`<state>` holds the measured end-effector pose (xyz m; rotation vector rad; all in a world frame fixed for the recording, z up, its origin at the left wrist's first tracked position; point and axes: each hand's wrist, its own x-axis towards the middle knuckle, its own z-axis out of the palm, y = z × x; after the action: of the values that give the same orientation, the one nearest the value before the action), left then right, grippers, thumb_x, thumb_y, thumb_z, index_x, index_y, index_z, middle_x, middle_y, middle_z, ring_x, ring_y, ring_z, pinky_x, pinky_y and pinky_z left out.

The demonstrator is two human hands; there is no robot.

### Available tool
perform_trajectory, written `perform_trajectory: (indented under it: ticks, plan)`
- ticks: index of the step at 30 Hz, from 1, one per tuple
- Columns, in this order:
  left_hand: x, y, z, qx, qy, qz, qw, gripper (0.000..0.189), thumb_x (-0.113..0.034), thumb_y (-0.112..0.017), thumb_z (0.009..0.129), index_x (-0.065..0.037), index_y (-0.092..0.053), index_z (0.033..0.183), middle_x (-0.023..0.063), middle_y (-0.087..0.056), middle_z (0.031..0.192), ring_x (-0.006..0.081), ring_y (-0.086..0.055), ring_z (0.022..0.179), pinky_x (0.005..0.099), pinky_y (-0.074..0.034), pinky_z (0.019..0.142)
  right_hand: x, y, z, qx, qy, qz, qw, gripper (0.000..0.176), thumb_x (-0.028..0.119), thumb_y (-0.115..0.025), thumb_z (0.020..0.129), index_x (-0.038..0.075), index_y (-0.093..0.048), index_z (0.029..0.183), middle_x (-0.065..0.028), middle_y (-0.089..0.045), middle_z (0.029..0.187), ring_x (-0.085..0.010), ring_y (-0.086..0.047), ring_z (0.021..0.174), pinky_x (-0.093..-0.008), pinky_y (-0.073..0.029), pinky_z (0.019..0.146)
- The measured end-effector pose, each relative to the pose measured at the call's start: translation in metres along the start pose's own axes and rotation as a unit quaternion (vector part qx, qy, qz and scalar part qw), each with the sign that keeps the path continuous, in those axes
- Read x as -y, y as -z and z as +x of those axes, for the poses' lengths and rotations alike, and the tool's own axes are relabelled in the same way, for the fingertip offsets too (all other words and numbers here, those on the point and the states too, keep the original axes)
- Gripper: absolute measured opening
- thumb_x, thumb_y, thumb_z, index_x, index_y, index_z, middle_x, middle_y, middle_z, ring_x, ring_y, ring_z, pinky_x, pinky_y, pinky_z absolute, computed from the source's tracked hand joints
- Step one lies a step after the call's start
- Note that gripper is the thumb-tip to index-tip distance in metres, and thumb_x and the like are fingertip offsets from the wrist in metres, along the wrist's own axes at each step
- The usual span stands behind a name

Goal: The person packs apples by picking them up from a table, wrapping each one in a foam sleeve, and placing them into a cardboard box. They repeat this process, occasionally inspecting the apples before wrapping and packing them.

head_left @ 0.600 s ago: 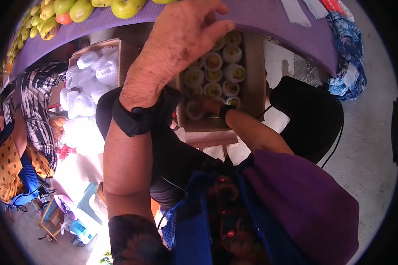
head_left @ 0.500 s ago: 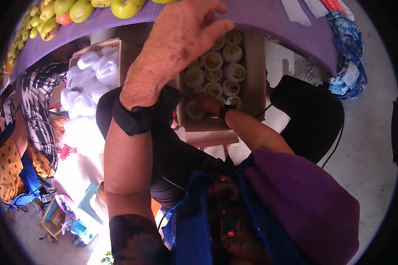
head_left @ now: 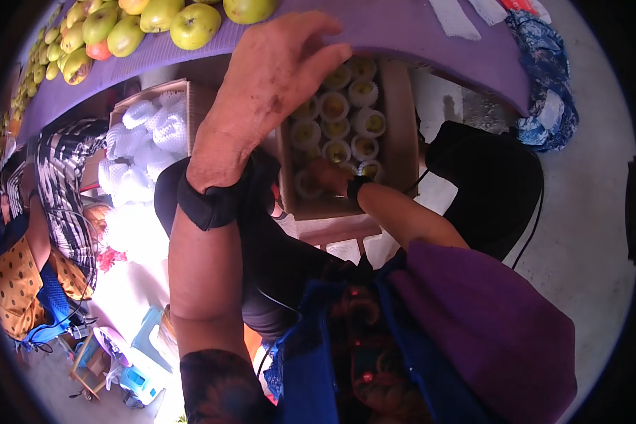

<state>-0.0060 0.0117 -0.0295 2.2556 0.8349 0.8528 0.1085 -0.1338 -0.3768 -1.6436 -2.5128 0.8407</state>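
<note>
My left hand (head_left: 265, 88) hangs above the near edge of the purple mat, thumb and fingers apart, with nothing visible between them. Below it, a cardboard box (head_left: 403, 134) holds rows of yellow-green fruit (head_left: 334, 106), each in a white foam net sleeve. My right hand (head_left: 331, 177) reaches into the near left corner of this box. Its fingers lie at a sleeved fruit (head_left: 307, 185) in that corner; shadow hides their tips, so I cannot tell whether they grip it. Black bands circle both wrists.
Yellow-green, apple-like fruit (head_left: 196, 27) is piled on the purple mat (head_left: 396, 28). White foam sleeves (head_left: 145, 134) fill another box on the left. Blue patterned cloth (head_left: 544, 78) hangs at the right. A person in striped trousers (head_left: 67, 177) is on the left, near a small stool (head_left: 88, 367).
The view has shifted slightly, so the mat and box sit lower in it. My left hand appears slightly left and lower. My right hand stays at the box's near left corner.
</note>
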Motion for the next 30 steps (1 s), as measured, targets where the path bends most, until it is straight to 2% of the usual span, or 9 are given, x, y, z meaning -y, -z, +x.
perform_trajectory:
  ticks: [5,8,15,17,19,22,24,25,30]
  plan:
    - [-0.002,0.001,0.0,0.0,0.007,-0.021,1.0,0.029,-0.022,-0.068,0.085,-0.003,-0.064,0.107,0.0069,-0.062,0.077,0.0141,-0.056,0.068,0.0277,-0.046,0.065,0.007,0.021,0.006,0.119,-0.088,0.174,0.974,0.034,0.019,-0.053,0.086,0.002,-0.057,0.116,-0.0195,-0.06,0.115,-0.0354,-0.058,0.107,-0.0413,-0.046,0.09]
    - [-0.003,0.001,0.0,0.007,0.017,-0.033,0.999,0.03,-0.02,-0.068,0.085,-0.001,-0.063,0.107,0.0063,-0.061,0.076,0.0131,-0.055,0.067,0.0268,-0.046,0.064,0.016,0.016,-0.004,0.002,-0.052,0.156,0.986,0.024,0.011,-0.052,0.081,0.003,-0.063,0.101,-0.0206,-0.064,0.102,-0.0345,-0.062,0.1,-0.0405,-0.049,0.086]
    - [-0.005,0.0,0.001,0.025,0.058,-0.039,0.997,0.03,-0.018,-0.069,0.085,0.001,-0.062,0.107,0.0077,-0.063,0.079,0.0139,-0.057,0.07,0.0276,-0.047,0.066,0.036,0.05,-0.009,0.056,-0.11,0.237,0.964,0.025,0.012,-0.052,0.083,0.002,-0.063,0.103,-0.0193,-0.065,0.101,-0.0353,-0.063,0.097,-0.0418,-0.049,0.086]
    - [-0.002,-0.002,0.002,-0.009,0.007,-0.033,0.999,0.025,-0.014,-0.068,0.082,0.0,-0.062,0.101,0.0162,-0.064,0.078,0.0312,-0.064,0.071,0.037,-0.05,0.063,0.038,0.069,-0.012,0.081,-0.13,0.305,0.94,0.027,0.013,-0.052,0.084,0.002,-0.063,0.107,-0.019,-0.065,0.103,-0.0356,-0.063,0.099,-0.0422,-0.049,0.087]
    - [-0.004,0.0,0.002,-0.007,-0.007,-0.027,1.0,0.024,-0.013,-0.068,0.082,0.0,-0.062,0.101,0.0166,-0.064,0.082,0.0312,-0.064,0.073,0.0373,-0.05,0.064,0.032,0.044,0.0,0.06,-0.091,0.06,0.992,0.027,0.015,-0.058,0.08,0.0,-0.064,0.102,-0.0182,-0.067,0.098,-0.0339,-0.064,0.094,-0.0432,-0.05,0.082]
    - [-0.007,0.005,0.003,0.009,0.026,-0.037,0.999,0.027,-0.015,-0.067,0.085,0.0,-0.061,0.108,0.0122,-0.066,0.085,0.0189,-0.062,0.076,0.0298,-0.049,0.071,0.048,0.118,-0.006,-0.002,-0.026,0.009,1.0,0.023,0.016,-0.061,0.077,0.001,-0.066,0.094,-0.0184,-0.067,0.093,-0.0346,-0.065,0.089,-0.0439,-0.05,0.078]
    - [-0.012,0.009,0.003,0.025,0.082,-0.016,0.996,0.026,-0.013,-0.067,0.085,0.0,-0.062,0.107,0.011,-0.065,0.084,0.0178,-0.062,0.076,0.0295,-0.049,0.072,0.076,0.207,-0.013,0.182,0.038,0.07,0.98,0.024,0.019,-0.063,0.075,0.001,-0.065,0.09,-0.0182,-0.067,0.088,-0.0357,-0.065,0.084,-0.0447,-0.051,0.074]
    - [-0.012,0.009,0.002,0.023,0.07,-0.018,0.997,0.026,-0.013,-0.067,0.085,0.0,-0.062,0.107,0.011,-0.065,0.084,0.0178,-0.062,0.076,0.0295,-0.049,0.072,0.085,0.232,-0.016,0.174,0.032,0.063,0.982,0.024,0.019,-0.063,0.075,0.001,-0.065,0.09,-0.0182,-0.067,0.088,-0.0357,-0.065,0.084,-0.0447,-0.051,0.074]
    - [-0.005,0.006,0.003,-0.024,0.054,-0.017,0.998,0.022,-0.011,-0.067,0.082,0.0,-0.063,0.101,0.013,-0.063,0.082,0.0236,-0.062,0.068,0.033,-0.05,0.064,0.101,0.319,-0.041,-0.035,0.195,0.014,0.98,0.027,0.026,-0.066,0.075,0.0,-0.063,0.083,-0.0171,-0.065,0.073,-0.0358,-0.065,0.074,-0.0456,-0.05,0.068]
